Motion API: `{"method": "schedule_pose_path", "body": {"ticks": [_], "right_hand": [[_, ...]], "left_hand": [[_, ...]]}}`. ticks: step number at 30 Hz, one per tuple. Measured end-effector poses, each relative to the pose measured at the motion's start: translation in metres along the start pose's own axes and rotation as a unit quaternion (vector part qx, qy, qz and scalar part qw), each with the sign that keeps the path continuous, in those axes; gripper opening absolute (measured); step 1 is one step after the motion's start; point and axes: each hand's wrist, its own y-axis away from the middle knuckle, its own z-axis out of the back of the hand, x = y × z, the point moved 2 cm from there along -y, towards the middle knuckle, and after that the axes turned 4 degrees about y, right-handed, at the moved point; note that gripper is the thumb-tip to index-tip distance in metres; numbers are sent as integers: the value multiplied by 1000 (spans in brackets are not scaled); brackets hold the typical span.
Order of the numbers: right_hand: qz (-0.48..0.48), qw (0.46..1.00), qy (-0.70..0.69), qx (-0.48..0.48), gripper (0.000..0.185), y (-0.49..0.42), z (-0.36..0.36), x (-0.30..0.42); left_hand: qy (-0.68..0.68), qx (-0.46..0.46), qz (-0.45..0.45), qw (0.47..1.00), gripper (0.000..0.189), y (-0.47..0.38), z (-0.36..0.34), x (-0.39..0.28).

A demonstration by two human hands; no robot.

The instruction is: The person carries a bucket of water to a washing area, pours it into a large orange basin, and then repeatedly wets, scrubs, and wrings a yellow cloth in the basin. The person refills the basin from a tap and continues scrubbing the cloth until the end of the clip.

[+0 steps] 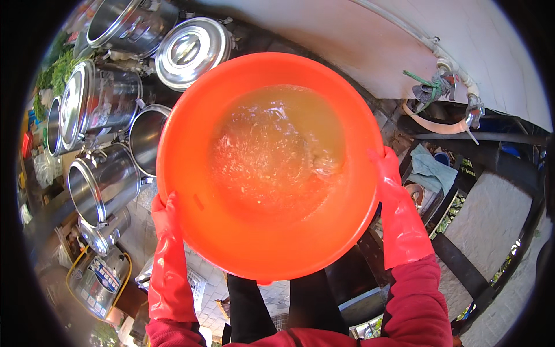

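A large orange-red plastic basin (269, 251) fills the middle of the view. Cloudy brownish water (277, 147) lies in it, rippled, with small bits floating. My left hand (167, 217), in a long pink-red rubber glove, grips the basin's rim at the lower left. On the right side of the rim, my right hand (386, 173) holds on in a matching glove. Both thumbs show near the rim; the other fingers are mostly hidden under or behind it. The basin is held up in front of my legs.
Several stainless steel pots (104, 184) stand at the left, and a round steel lid (193, 54) lies behind the basin. At the upper right a tap (475, 112) with hoses is fixed by a white wall (390, 52). A grey-green cloth (429, 169) lies at the right. Paving is below.
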Motion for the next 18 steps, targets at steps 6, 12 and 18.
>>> {"method": "schedule_pose_path", "body": {"ticks": [6, 12, 18], "right_hand": [[-45, 998, -49, 1, 35, 73, -32, 17], [-84, 989, -110, 46, 31, 167, -94, 11], [-114, 980, -131, 101, 28, 255, -148, -15]], "left_hand": [[5, -9, -16, 1000, 38, 1, 69, -14], [-103, -54, -33, 993, 44, 9, 168, -38], [-156, -53, -32, 986, 36, 18, 256, -46]]}}
